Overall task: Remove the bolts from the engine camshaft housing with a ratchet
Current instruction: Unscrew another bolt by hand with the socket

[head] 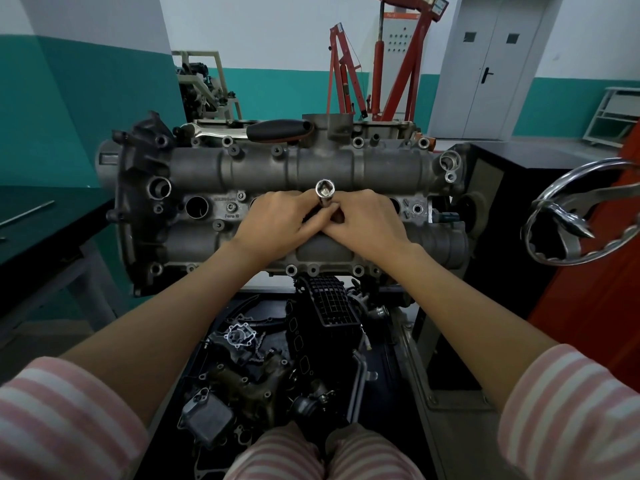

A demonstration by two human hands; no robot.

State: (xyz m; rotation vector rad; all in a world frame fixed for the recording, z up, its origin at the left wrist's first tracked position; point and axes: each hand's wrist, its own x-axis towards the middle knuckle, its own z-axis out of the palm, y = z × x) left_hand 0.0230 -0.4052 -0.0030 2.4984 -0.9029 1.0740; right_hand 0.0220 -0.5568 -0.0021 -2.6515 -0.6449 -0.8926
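Here both hands, left hand [277, 220] and right hand [367, 220], pinch a socket [325, 192] upright over the camshaft housing [298, 168]. The ratchet [249, 130] lies along its far edge. It looks heavy, rigid, perhaps oily; best taken by the black handle.

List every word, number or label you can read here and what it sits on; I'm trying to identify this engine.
Raised casting marks on the camshaft housing, left of the left hand: two short lines, too blurred to read with certainty.
Small label on the red engine crane, top of frame: too small to read.
Nothing legible on the socket or the ratchet.
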